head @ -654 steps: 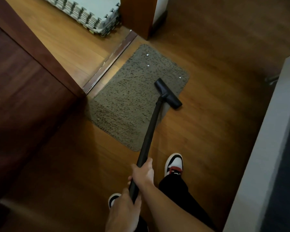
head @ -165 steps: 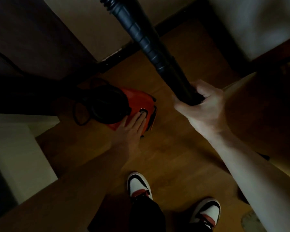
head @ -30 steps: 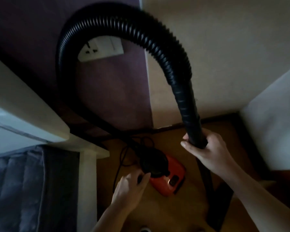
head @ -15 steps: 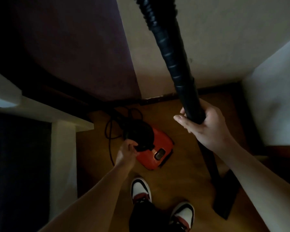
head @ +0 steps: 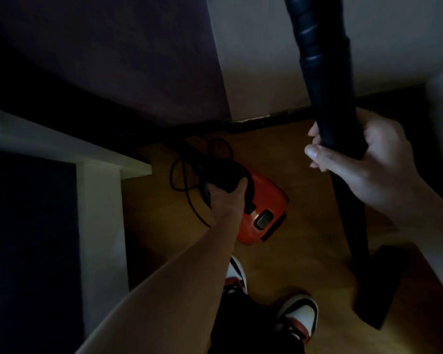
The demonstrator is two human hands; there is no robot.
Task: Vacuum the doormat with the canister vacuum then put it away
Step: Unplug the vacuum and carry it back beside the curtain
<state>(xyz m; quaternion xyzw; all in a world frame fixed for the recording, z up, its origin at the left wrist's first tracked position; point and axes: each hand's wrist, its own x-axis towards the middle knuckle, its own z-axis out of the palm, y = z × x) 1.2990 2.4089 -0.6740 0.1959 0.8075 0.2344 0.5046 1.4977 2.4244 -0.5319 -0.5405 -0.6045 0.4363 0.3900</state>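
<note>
The red canister vacuum (head: 262, 213) sits on the wooden floor near the wall. My left hand (head: 226, 199) reaches down and grips the black handle on top of the canister. My right hand (head: 363, 159) holds the black hose and wand (head: 325, 85) upright, fingers curled round it. The wand runs down to the black floor nozzle (head: 379, 287), which rests on the floor at the right. A black power cord (head: 187, 175) lies looped beside the canister. The doormat is out of view.
A white bed frame post (head: 100, 226) and dark mattress stand at the left. A dark wall panel (head: 113, 60) and pale wall (head: 253, 47) with a dark skirting board lie ahead. My feet in white, red and black shoes (head: 297, 315) stand below the canister.
The view has tipped down and closer. My left hand has moved from the edge of the canister's black top onto its handle. My right hand keeps hold of the wand.
</note>
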